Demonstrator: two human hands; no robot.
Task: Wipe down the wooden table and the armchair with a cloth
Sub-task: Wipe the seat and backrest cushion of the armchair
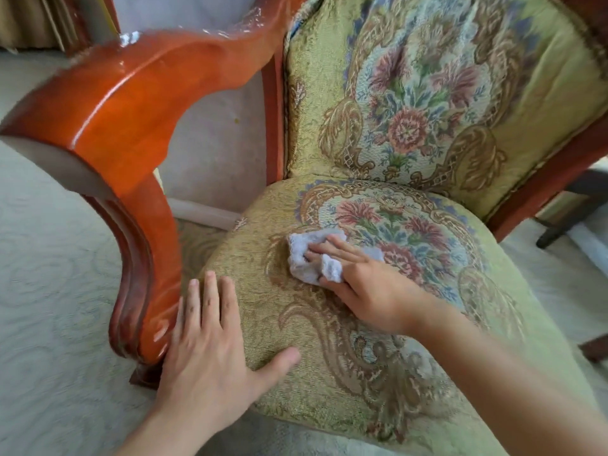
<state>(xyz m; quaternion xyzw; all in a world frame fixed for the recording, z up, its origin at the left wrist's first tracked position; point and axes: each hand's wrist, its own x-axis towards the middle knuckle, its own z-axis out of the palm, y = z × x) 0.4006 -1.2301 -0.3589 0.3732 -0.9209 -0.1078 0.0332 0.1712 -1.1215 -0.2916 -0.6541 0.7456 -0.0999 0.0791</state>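
The armchair fills the view, with a green floral seat cushion and a matching backrest. Its glossy orange-brown wooden armrest curves down on the left. A crumpled pale grey-lilac cloth lies on the seat's middle. My right hand presses down on the cloth, fingers spread over it and partly tucked into its folds. My left hand rests flat on the seat's front left corner, fingers straight, beside the armrest's lower post. The wooden table is out of view.
Pale patterned carpet surrounds the chair. A light wall shows through the gap under the armrest. Dark furniture legs stand at the right edge, behind the chair.
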